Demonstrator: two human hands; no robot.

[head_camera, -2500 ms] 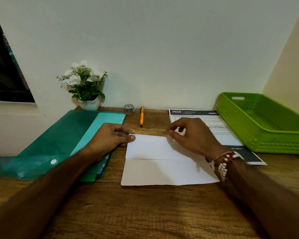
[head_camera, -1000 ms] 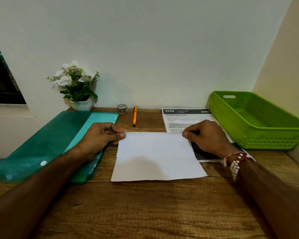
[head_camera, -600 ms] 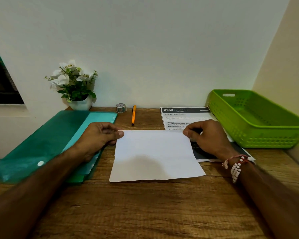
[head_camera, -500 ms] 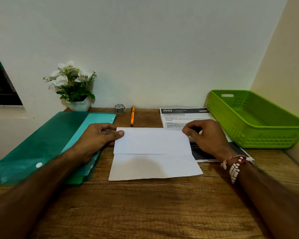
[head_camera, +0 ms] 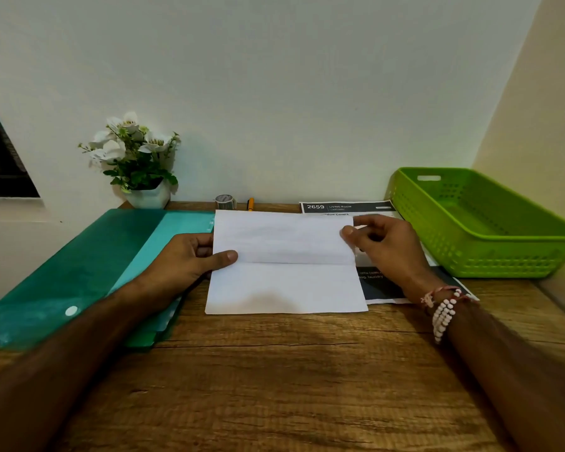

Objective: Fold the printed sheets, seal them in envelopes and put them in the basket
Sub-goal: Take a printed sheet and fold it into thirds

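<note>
White sheet (head_camera: 284,259) flap now raised

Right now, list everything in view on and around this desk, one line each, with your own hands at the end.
folded sheet: 1, white, desk centre, far part lifted.
printed sheet: 1, white with black bands, flat right of centre, partly under the folded sheet and the right hand.
basket: 1, lime green, right end of desk, nothing visible inside.
folders: a stack, dark green and teal, left side of desk; count unclear.
tape roll: 1, greyish, by the wall.
pen: 1, orange, right of the tape roll, mostly hidden by the sheet.
flower pot: 1, white, white flowers, back left.
desk: 1, brown wood.
left hand: pinching the sheet's left edge.
right hand: pinching the right edge; bead bracelets on wrist.
</note>
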